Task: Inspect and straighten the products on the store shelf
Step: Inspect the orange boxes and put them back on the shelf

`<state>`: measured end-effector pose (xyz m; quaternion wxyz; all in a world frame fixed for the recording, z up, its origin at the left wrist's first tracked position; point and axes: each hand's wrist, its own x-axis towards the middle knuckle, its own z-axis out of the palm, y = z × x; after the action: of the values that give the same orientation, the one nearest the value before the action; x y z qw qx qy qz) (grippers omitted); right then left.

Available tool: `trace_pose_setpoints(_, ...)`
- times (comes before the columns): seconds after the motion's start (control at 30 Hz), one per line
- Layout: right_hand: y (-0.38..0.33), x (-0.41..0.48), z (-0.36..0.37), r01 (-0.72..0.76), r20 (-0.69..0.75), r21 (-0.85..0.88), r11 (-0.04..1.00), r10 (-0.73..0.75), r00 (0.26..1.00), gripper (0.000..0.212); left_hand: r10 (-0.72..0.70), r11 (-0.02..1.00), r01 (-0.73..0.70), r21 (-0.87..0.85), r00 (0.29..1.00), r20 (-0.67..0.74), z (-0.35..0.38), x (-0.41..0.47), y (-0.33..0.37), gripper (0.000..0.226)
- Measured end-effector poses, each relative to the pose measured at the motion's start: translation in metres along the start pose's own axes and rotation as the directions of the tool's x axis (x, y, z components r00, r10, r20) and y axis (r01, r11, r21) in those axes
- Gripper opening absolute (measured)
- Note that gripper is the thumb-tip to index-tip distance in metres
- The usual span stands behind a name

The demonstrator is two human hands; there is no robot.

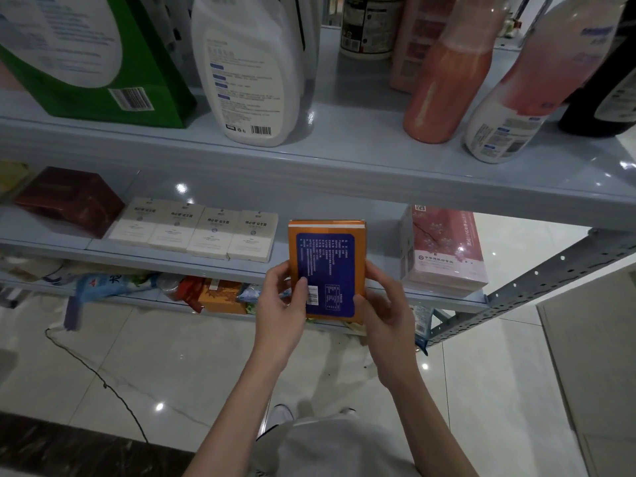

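An orange box (327, 249) with a blue printed back panel and a barcode is held upright in front of the middle shelf (241, 266). My left hand (282, 304) grips its lower left edge, thumb lying across the blue panel beside the barcode. My right hand (382, 304) grips the lower right edge, fingers curled behind the box. On the middle shelf, several cream boxes (196, 228) stand in a row to the left and a pink box (444, 249) stands to the right.
A dark red box (69, 201) lies at the left of the middle shelf. The upper shelf (344, 156) carries a green carton (89, 56), a white jug (247, 70) and pink bottles (444, 80). Bags and an orange box (220, 297) crowd the lowest shelf. A black cable (103, 376) crosses the tiled floor.
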<state>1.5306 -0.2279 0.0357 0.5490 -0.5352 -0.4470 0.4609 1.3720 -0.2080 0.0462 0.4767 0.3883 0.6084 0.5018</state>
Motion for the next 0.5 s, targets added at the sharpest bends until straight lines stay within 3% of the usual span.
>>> trace_pose_setpoints(0.2, -0.008, 0.001, 0.001, -0.124, -0.113, 0.13, 0.984, 0.139, 0.984, 0.032, -0.013, 0.999, 0.012, -0.036, 1.0, -0.025, 0.001, 0.004, 0.004, 0.026)
trace_pose_setpoints(0.5, -0.001, 0.007, -0.008, -0.219, -0.168, 0.178, 0.959, 0.249, 0.954, 0.028, -0.077, 0.988, 0.089, -0.129, 0.993, 0.095, -0.007, -0.002, 0.017, 0.023)
